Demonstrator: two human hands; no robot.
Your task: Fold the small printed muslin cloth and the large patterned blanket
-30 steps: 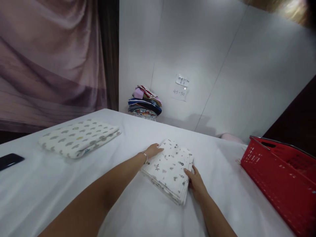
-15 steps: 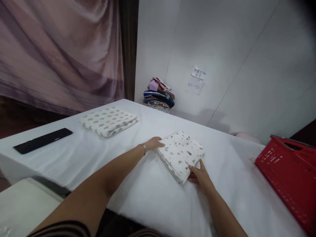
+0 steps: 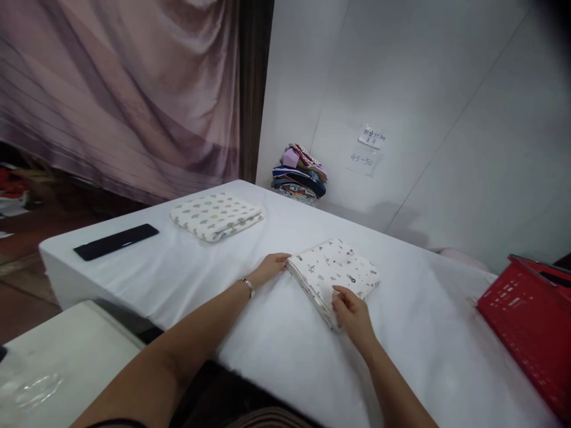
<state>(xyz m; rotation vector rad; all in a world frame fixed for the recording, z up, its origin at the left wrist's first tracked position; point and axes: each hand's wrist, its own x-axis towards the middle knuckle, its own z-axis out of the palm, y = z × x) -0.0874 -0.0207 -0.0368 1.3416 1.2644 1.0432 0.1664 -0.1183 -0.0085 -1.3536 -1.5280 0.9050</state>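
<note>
Where a white-covered table (image 3: 423, 309) runs past the lower right of the frame, a broad stretch of its cover separates a red basket (image 3: 521, 333) from a folded cloth (image 3: 330, 267) with small grey prints, lying around the middle. A second folded cloth (image 3: 214, 215) rests apart at left, and a flat black item (image 3: 116, 242) lies near the table's left edge. The frame's right border cuts off the basket, while the right hand (image 3: 354, 315) hides part of the first cloth's near side. That hand bends in over the fabric, fingers drawn close; whether they pinch it cannot be told. The left hand (image 3: 269, 267) stretches low, fingertips at the cloth's left corner, their grip equally unclear.
</note>
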